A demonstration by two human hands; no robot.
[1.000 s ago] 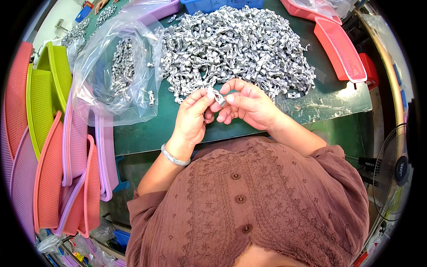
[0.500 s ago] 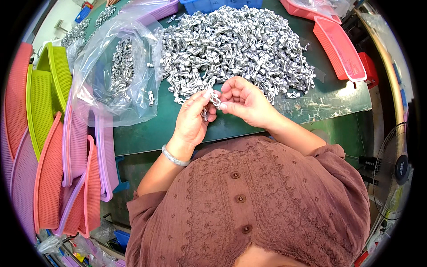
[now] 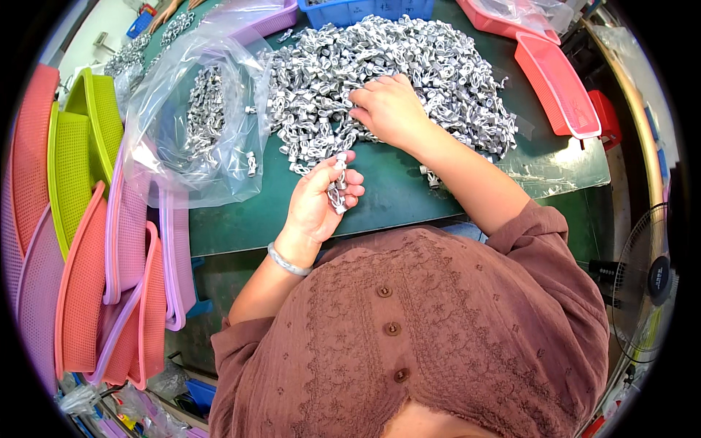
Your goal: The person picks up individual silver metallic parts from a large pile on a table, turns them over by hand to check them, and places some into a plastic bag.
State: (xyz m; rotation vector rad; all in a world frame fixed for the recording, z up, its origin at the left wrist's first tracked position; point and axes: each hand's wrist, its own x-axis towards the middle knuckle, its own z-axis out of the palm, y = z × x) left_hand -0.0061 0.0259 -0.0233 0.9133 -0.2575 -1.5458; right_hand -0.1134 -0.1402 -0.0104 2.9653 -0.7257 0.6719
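Nearest, lower ctr: loose brown button-front shirt (image 3: pixel 438 314). Just beyond, mid-frame, left hand (image 3: pixel 315 198), pale ring-shaped bangle (image 3: pixel 286 260) on its wrist, fingers folded round a few small grey-and-white looped pcs (image 3: pixel 339 193). They sit in a short line, long axis approx up-down in frame, top end pinched by the thumb. Exact count, can't tell. Below and beside: flat green tabletop (image 3: pixel 387 191), w/ one grey looped pc (image 3: pixel 431 177) next to the right forearm.

Now the key bit: right hand (image 3: pixel 391 111) is up and right of the left hand, over the near part of a broad heap of grey-and-white looped pcs (image 3: pixel 453 77). Heap's wider L to R than near to far, and right hand is the closer one, fingertips at it, pointing L. Fingers curled; gripping a pc or not, can't tell. Left hand's just below the heap's near edge.

L of the heap, big clear plastic bag (image 3: pixel 157 174), more pcs inside. Far end: blue rectangular plastic basket (image 3: pixel 365 13), top ctr; long pink-red plastic basket (image 3: pixel 555 84), upper right; another person's hand (image 3: pixel 168 13), upper left.
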